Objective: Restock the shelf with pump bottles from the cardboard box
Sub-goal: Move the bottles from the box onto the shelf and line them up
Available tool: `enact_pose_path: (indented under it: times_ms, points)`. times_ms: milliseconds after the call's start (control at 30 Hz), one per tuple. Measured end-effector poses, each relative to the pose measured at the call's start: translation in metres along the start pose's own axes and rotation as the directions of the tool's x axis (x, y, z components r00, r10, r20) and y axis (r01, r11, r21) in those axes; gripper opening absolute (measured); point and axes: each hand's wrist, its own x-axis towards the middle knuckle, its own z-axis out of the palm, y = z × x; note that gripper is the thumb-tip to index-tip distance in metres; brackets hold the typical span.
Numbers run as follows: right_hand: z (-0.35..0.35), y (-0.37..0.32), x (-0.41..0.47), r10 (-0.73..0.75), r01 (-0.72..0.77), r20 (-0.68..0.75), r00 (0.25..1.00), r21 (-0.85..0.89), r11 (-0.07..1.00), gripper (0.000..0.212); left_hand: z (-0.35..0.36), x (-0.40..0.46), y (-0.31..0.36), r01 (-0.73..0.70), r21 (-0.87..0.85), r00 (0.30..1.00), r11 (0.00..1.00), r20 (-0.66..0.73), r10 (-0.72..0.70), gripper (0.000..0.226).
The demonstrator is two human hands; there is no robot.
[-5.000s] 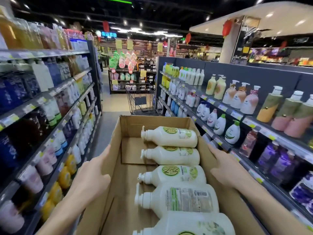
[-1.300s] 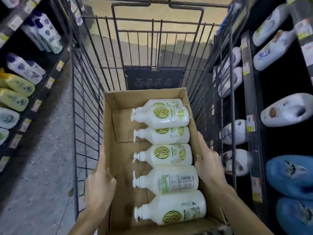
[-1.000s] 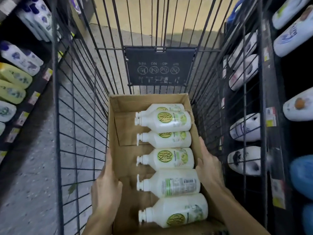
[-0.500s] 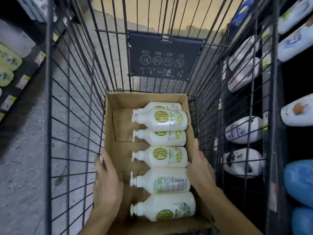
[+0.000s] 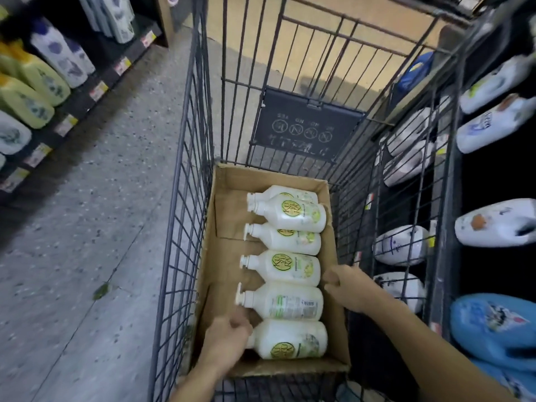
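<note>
Dim overhead store light leaves the right shelf (image 5: pixel 452 198) recesses nearly black, wide-angle distortion bends the cart wires (image 5: pixel 185 198), and both hands are motion-blurred.

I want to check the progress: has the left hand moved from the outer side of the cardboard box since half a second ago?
Yes. The left hand has come off the cardboard box's left wall and moved inward, to the pump end of the nearest bottle.

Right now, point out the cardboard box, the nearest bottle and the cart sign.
box (image 5: pixel 229 184), head view, far wall.
nearest bottle (image 5: pixel 290 339), head view, middle of body.
cart sign (image 5: pixel 304 126), head view, centre of panel.
</note>
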Motion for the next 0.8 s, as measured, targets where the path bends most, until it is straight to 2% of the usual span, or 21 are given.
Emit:
enact_pose_path:
  times_ms: [67, 167, 267, 400, 500, 667, 733, 800]
  points:
    - [-0.003, -0.001, 0.007, -0.016, 0.016, -0.022, 1.000, -0.003, 1.000, 0.029, 0.006, 0.003, 0.001, 0.053, -0.064, 0.999, 0.997, 0.011, -0.053, 0.008]
    - [-0.017, -0.001, 0.033, -0.047, 0.055, -0.153, 0.987, 0.051, 0.997, 0.026, 0.020, 0.015, 0.009, 0.084, -0.171, 0.996, 0.982, -0.023, -0.090, 0.009]
    - [-0.038, -0.002, 0.066, -0.088, 0.143, -0.315, 0.945, 0.154, 0.978, 0.027, 0.046, 0.037, 0.015, 0.172, -0.282, 0.981, 0.944, -0.043, -0.192, 0.032]
    - [-0.071, -0.005, 0.114, -0.156, 0.236, -0.377, 0.913, 0.176, 0.956, 0.050, 0.083, 0.058, 0.034, 0.256, -0.498, 0.941, 0.828, -0.069, -0.332, 0.049]
    - [-0.085, -0.013, 0.150, -0.274, 0.323, -0.312, 0.910, 0.115, 0.939, 0.064, 0.096, 0.073, 0.050, 0.373, -0.404, 0.889, 0.836, -0.104, -0.447, 0.074]
    - [-0.095, -0.025, 0.187, -0.332, 0.331, -0.011, 0.943, 0.094, 0.939, 0.084, 0.112, 0.106, 0.057, 0.535, -0.115, 0.813, 0.837, -0.200, -0.547, 0.125]
    - [-0.099, -0.026, 0.196, -0.349, 0.347, 0.068, 0.935, 0.034, 0.937, 0.080, 0.118, 0.110, 0.058, 0.584, -0.089, 0.771, 0.807, -0.250, -0.586, 0.134]
    - [-0.104, -0.024, 0.203, -0.350, 0.347, 0.124, 0.929, 0.045, 0.937, 0.071, 0.123, 0.112, 0.058, 0.576, -0.108, 0.773, 0.810, -0.248, -0.583, 0.134]
